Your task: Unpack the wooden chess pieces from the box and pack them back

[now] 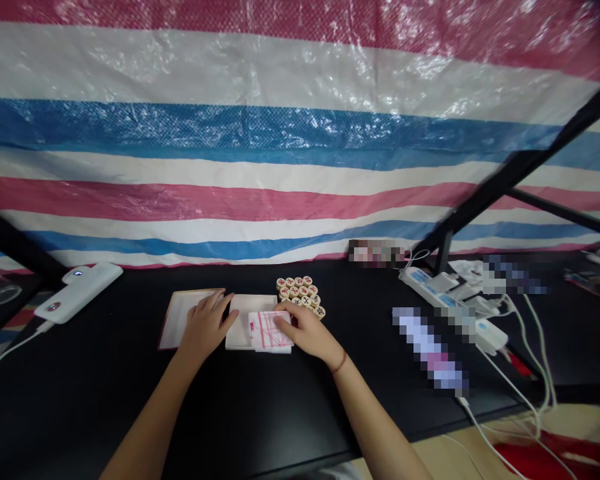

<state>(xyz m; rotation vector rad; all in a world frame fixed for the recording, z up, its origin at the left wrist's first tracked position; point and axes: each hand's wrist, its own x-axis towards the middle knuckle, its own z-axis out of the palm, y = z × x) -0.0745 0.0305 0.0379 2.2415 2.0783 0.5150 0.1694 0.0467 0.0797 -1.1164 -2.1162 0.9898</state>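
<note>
My right hand grips a folded white paper sheet printed with red lines, its thumb lying on top. The sheet rests over the right part of a shallow white box. My left hand has its fingers spread and holds nothing. It is between the box and a pale, flat box lid with a dark reddish edge, covering the lid's right side; whether it touches either is unclear. Just behind my right hand, several round Chinese chess pieces with red or black characters sit in close rows.
A white device with a cable lies at the left. To the right are a power strip with plugs and cables, and a blurred-out phone-like object on a cable. A striped plastic sheet hangs behind the black table.
</note>
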